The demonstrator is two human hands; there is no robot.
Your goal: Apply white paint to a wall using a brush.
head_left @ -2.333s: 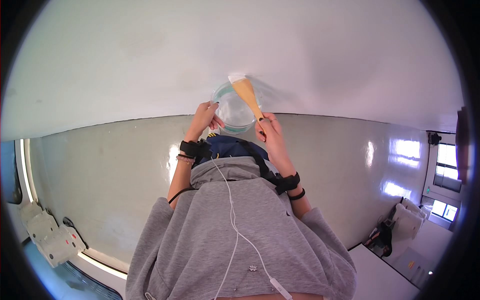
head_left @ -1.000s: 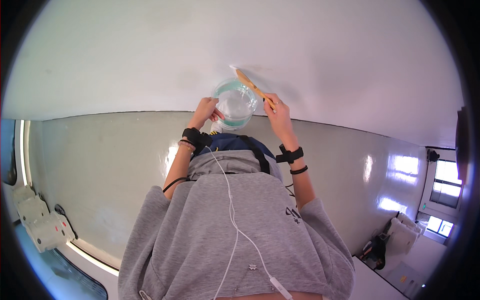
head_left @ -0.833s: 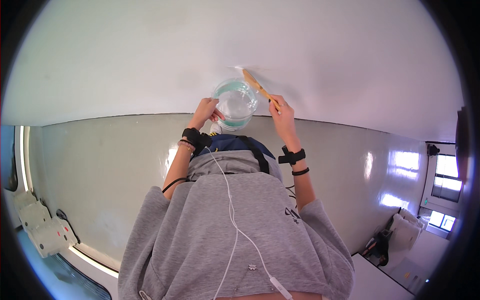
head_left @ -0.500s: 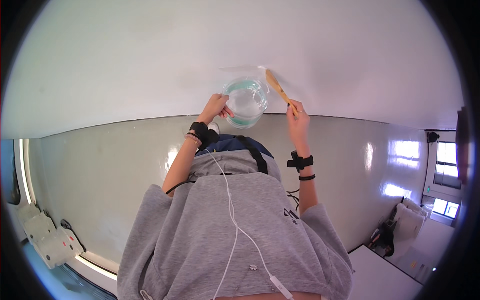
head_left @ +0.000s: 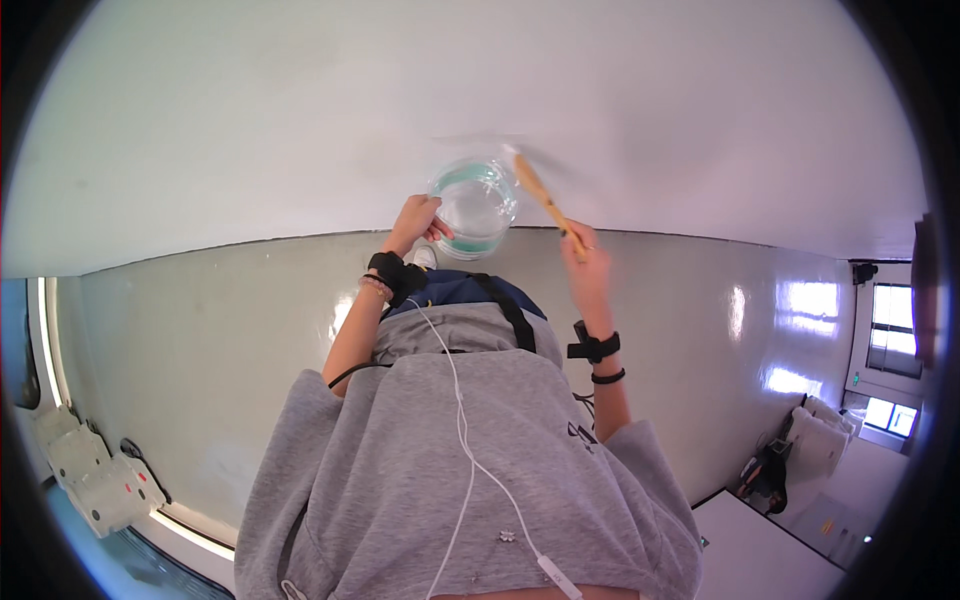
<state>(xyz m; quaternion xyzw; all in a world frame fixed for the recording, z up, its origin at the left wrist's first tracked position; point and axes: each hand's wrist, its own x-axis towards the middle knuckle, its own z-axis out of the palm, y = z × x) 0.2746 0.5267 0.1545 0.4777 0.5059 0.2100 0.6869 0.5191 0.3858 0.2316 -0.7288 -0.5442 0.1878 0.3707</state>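
A round clear container with teal-tinted bands is held by its left rim in my left hand, whose fingers curl round the edge. My right hand, a little blurred, grips the end of a wooden-handled brush. The brush slants up and to the left, and its pale tip is beside the container's upper right rim. From this view I cannot tell whether the tip touches the rim or the white surface. Just beyond the container, a thin, faint streak runs sideways on that surface.
A broad white wall-like surface rises in front of me and meets the grey floor along a dark line. White plastic items are at the lower left. A white table stands at the lower right, near dark bags.
Both hands have shifted slightly left with the container and the brush. The brush tip has moved left and a little down from the streak's right end, toward the container's rim.
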